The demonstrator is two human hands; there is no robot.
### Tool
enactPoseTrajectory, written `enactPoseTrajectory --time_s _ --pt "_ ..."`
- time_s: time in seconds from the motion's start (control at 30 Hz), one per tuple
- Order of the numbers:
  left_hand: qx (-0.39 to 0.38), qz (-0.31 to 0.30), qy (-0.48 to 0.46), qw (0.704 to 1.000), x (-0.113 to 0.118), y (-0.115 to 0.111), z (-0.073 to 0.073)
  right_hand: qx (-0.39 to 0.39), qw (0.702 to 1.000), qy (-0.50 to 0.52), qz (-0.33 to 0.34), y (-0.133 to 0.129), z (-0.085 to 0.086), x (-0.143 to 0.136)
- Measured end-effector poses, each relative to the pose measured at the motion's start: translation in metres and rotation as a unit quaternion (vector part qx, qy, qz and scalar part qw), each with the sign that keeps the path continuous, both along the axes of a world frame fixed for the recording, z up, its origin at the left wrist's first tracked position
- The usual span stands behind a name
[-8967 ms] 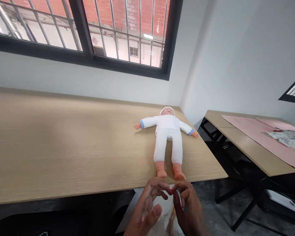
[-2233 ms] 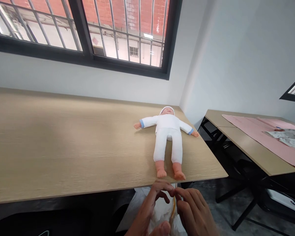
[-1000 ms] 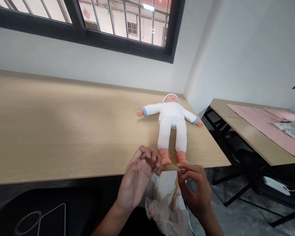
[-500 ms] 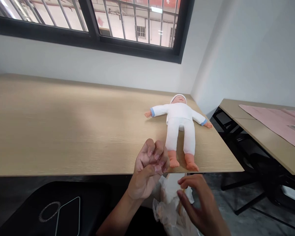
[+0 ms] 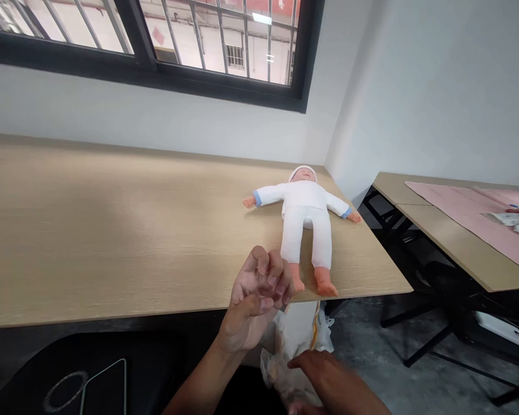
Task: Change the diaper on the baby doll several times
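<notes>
My left hand (image 5: 259, 302) is raised in front of the table edge, palm up. Its fingers are curled in towards the thumb; whatever they may hold is hidden or too small to name. My right hand (image 5: 328, 380) is lower, over a crumpled clear plastic bag (image 5: 281, 374), thumb and fingers apart. Inside the bag are a white thing (image 5: 300, 323) and a yellow-orange strip (image 5: 315, 325). A baby doll (image 5: 306, 213) in white clothes and cap lies on its back on the table (image 5: 134, 242), arms spread, feet near the front edge beside my left hand.
At the lower left is a black seat (image 5: 155, 357) with a phone-like outline (image 5: 104, 392) on it. A second table (image 5: 450, 242) at the right bears pink cloth (image 5: 458, 213) and a patterned packet (image 5: 508, 219). A white device (image 5: 501, 328) rests beneath it.
My right hand has moved down and slightly left over the plastic bag, uncovering the yellow-orange strip. My left hand keeps its curled pose. The view has turned slightly right.
</notes>
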State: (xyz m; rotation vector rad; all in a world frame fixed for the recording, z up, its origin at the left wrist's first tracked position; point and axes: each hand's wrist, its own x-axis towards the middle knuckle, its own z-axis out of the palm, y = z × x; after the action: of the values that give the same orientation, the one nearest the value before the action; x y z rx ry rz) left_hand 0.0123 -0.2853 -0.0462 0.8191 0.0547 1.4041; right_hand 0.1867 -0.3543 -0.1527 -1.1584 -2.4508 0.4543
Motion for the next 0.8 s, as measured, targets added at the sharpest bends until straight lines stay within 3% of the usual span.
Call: enactPoseTrajectory --time_s 0.07,0.13,0.27,0.43,0.5,0.67,0.8 --pt "0.004 -0.007 -0.003 1.0 0.0 0.0 0.0 -0.112 0.993 -0.024 -0.001 0.004 0.022 0.002" --pt "0.006 -0.01 -0.004 1.0 0.001 0.0 0.0 -0.129 0.992 0.006 -0.018 0.008 0.039 0.001" --pt "0.006 -0.009 0.005 1.0 0.005 0.0 0.001 -0.034 0.986 0.164 -0.017 0.016 0.063 -0.007" --pt "-0.008 -0.05 -0.001 0.999 0.009 -0.004 -0.002 0.146 0.924 0.346 -0.067 0.028 0.089 -0.022" --pt "-0.011 -0.066 -0.004 0.998 0.009 -0.006 -0.005 0.191 0.908 0.364 -0.078 0.032 0.094 -0.028" --pt "-0.004 -0.086 0.005 0.996 0.008 -0.01 -0.01 0.221 0.904 0.358 -0.071 0.033 0.096 -0.034" --pt "0.018 -0.06 0.045 0.997 0.006 -0.011 -0.011 0.257 0.9 0.342 -0.086 0.032 0.096 -0.033"
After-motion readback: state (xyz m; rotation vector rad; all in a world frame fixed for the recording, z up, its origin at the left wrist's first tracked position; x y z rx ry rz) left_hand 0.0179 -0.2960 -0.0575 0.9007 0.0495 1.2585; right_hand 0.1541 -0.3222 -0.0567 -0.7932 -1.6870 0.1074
